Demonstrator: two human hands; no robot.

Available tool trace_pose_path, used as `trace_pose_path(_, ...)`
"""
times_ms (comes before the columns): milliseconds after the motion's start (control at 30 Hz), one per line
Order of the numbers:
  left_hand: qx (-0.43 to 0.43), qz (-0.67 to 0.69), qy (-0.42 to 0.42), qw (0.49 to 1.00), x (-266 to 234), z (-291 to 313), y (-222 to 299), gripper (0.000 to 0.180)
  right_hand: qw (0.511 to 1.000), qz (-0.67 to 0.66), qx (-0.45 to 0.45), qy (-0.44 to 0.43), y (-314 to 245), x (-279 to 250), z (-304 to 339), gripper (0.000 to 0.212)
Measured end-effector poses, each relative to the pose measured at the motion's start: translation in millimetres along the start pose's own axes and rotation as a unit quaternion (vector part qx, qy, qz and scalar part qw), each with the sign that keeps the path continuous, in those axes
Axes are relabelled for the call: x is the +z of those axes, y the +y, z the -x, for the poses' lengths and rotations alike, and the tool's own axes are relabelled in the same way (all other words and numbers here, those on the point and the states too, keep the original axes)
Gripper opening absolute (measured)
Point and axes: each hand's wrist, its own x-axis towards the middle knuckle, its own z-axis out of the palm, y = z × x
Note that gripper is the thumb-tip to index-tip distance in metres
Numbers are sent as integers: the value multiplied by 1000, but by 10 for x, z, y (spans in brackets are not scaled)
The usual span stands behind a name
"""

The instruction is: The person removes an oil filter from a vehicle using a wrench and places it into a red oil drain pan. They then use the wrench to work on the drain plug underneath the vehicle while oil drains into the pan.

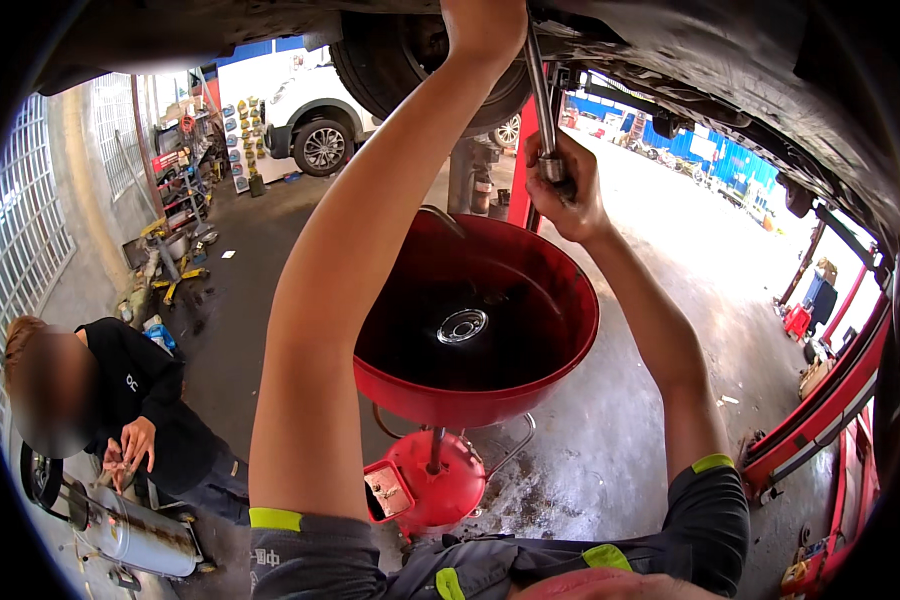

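Overhead, the underside of a raised car (pixel 710 50) fills the top of the view, with a tire (pixel 370 75) hanging at its left. My right hand (pixel 570 190) is closed around the lower end of a long steel wrench bar (pixel 540 85), which rises steeply past the upper edge. Up beside that bar, my left hand (pixel 485 25) reaches to the car's underside; only its wrist end shows and its fingers are out of view. Below my arms stands a red oil drain pan (pixel 480 405), dark inside, with a round shiny drain fitting (pixel 463 326) at its middle.
The pan's red base (pixel 435 480) stands on the floor. At lower left a co-worker (pixel 150 400) works with both hands above a grey cylindrical tank (pixel 140 535). Red lift parts (pixel 820 420) stand right. Behind are a white car (pixel 320 110) and yellow jack stands (pixel 180 280).
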Motion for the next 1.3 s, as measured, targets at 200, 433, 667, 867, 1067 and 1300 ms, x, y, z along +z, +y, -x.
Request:
trace_pose_path(200, -76, 76, -40, 993, -122, -74, -113, 28, 991, -131, -6, -24, 112, 175, -38, 26)
trace_pose_path(433, -203, 124, -10, 971, 20, -93, -46, 31, 962, 269, 15, 42, -230, 82, 21, 37)
trace_pose_path(667, -272, 31, -24, 962, -109, -38, 479, 33, 843, 533, 9, 73, -643, 287, 75, 76)
trace_pose_path(867, -265, 53, -15, 963, -137, -89, 414, 38, 949, 314, 7, 6, -408, 234, -9, 58)
trace_pose_path(1067, -266, 220, -62, 937, 42, -237, 112, 39, 994, -95, -8, -59, 36, 75, -35, 39)
trace_pose_path(1300, -237, 243, -82, 937, -156, -366, 4, 39, 964, 264, -3, 21, -453, 366, -42, 69)
